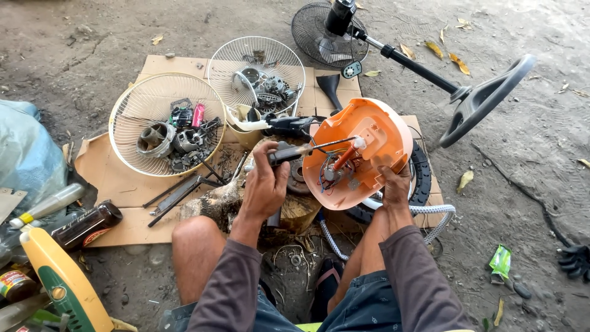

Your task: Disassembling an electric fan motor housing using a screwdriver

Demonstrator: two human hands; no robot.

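My left hand (pixel 265 183) is closed around the dark handle of a screwdriver (pixel 307 149), whose shaft reaches right into an orange plastic fan base housing (pixel 381 132). Inside the housing I see red and blue wires and small parts (pixel 337 169). My right hand (pixel 394 187) grips the housing's lower right rim and holds it tilted up toward me. Under the housing lie a black rubber ring (pixel 421 172) and a white braided cord (pixel 439 216). My knees frame a tree stump (pixel 295 212) in front of me.
Two white wire fan grilles (pixel 123 123) (pixel 295 61) lie on flattened cardboard (pixel 117 184) and hold motor parts. A black stand fan (pixel 430 71) lies on the dirt at upper right. Bottles, a yellow-green tool (pixel 61 283) and a blue bag (pixel 24 154) sit left.
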